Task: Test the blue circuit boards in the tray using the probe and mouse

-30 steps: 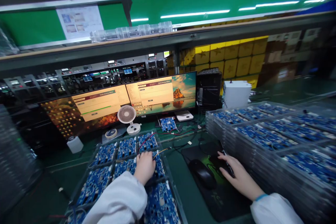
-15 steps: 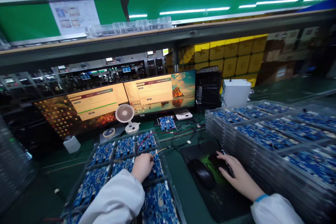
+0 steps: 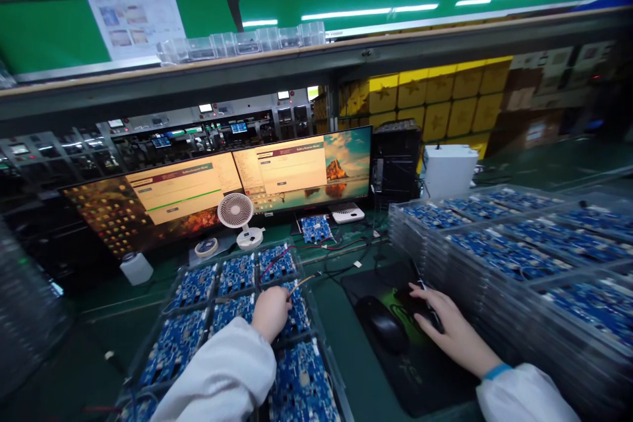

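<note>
My left hand (image 3: 271, 314) is closed over a blue circuit board (image 3: 299, 312) in the right column of a clear plastic tray. Its fingertips pinch the end of a thin yellow-orange cable (image 3: 302, 282), and the plug itself is hidden. My right hand (image 3: 457, 335) curves over a dark computer mouse (image 3: 434, 318) on a black mouse pad (image 3: 408, 379), thumb and fingers on its sides. Left of it on the pad lies another black mouse (image 3: 383, 325), which no hand touches.
Stacked clear trays (image 3: 420, 247) of blue boards stand at the right. Behind are two monitors (image 3: 297, 175), a small white fan (image 3: 236, 211), a tape roll (image 3: 206, 247), a white bottle (image 3: 136, 269) and a single board (image 3: 316, 229). Red and black wires cross the bench.
The view has shifted slightly. Both hands stay in nearly the same places, the left at the board and the right at the mouse. The monitor windows look the same.
</note>
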